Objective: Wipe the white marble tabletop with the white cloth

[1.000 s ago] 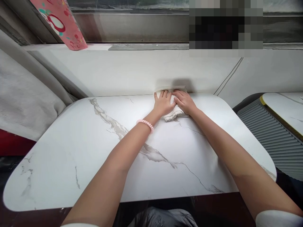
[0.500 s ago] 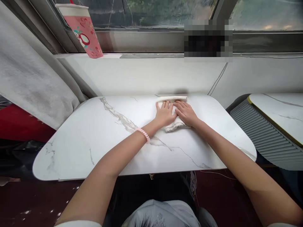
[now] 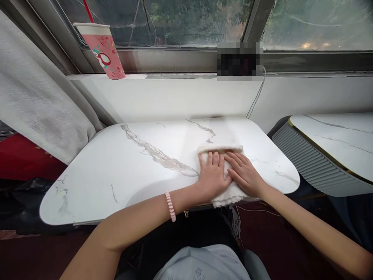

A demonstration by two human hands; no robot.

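Observation:
A folded white cloth [image 3: 227,200] lies on a white marble-patterned tabletop [image 3: 90,171], its near end reaching the front edge. Pressed flat on the cloth's left part is my left hand [image 3: 212,178], fingers stretched out and pointing away from me. My right hand [image 3: 246,175] rests on the right part, fingers extended and slanting to the left. The two hands touch or nearly touch around the thumbs. Much of the cloth is hidden beneath them. A pink coiled band [image 3: 170,207] circles my left wrist.
A pink paper cup [image 3: 108,56] with a red straw stands on the window ledge. A grey curtain [image 3: 43,89] hangs at the left. To the right is another marble-topped table [image 3: 335,136] with a ribbed side. A cable [image 3: 256,97] runs down the wall.
Both hands and the cloth have slid from the table's back edge toward me, to the front edge. The view has shifted slightly too.

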